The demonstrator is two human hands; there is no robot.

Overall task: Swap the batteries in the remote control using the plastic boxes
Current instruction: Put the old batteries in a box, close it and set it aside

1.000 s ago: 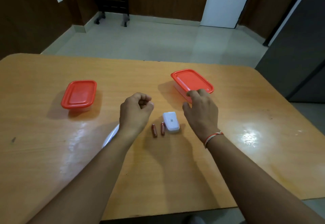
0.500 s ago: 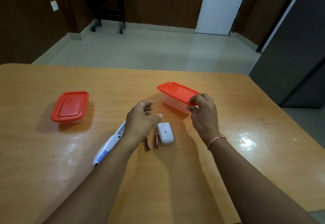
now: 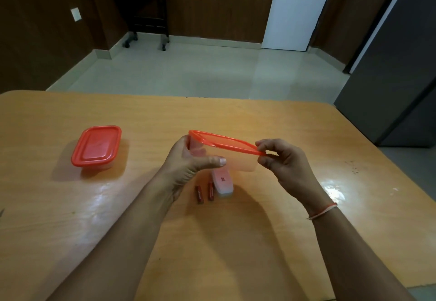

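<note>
You held the clear plastic box (image 3: 238, 161) up off the bench (image 3: 283, 130) with both hands. Your left hand (image 3: 188, 159) cupped its left end, fingers curled behind the wall and thumb stretched across the front. Your right hand (image 3: 283, 161) pinched the right edge of its orange lid (image 3: 221, 141) between thumb and curled fingers; the lid sat tilted, lower on the right. Below the box, the white battery cover (image 3: 223, 182) lay on the bench with two red batteries (image 3: 204, 193) just beside it on its left, side by side. The second box (image 3: 96, 147), lid on, stood well apart to the left. I could not see the remote.
</note>
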